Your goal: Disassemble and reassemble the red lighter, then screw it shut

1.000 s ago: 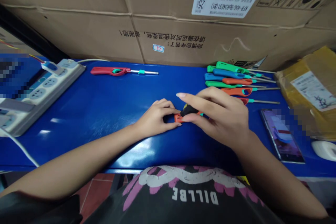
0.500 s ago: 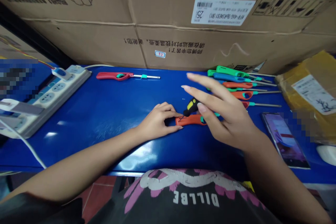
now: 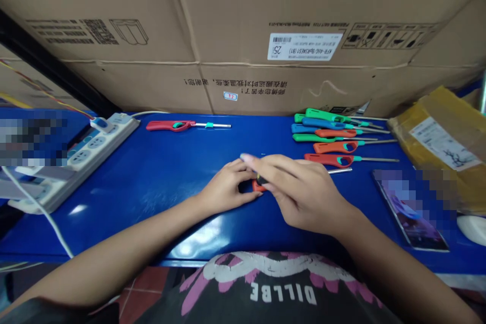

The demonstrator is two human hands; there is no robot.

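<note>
My left hand [image 3: 231, 185] pinches the handle end of an orange gas lighter [image 3: 258, 187] between thumb and fingers, holding it on the blue table. My right hand [image 3: 304, 190] reaches over the lighter, its fingers closed round a black and yellow screwdriver [image 3: 261, 180]. Only a bit of the screwdriver's dark handle shows; its tip is hidden by the fingers. Most of the lighter's body lies under my right hand, and its metal tube [image 3: 340, 171] sticks out on the right.
Several coloured lighters [image 3: 334, 147] lie piled at the back right. One red lighter [image 3: 170, 125] is at the back left. A power strip [image 3: 81, 157] stands left; a phone [image 3: 412, 212] and a taped parcel [image 3: 440, 147] are right. A big carton [image 3: 228, 25] walls off the back.
My right hand has come down and left, from spread fingers to a grip round the screwdriver. My left hand stays on the lighter. The view has tilted up a little.
</note>
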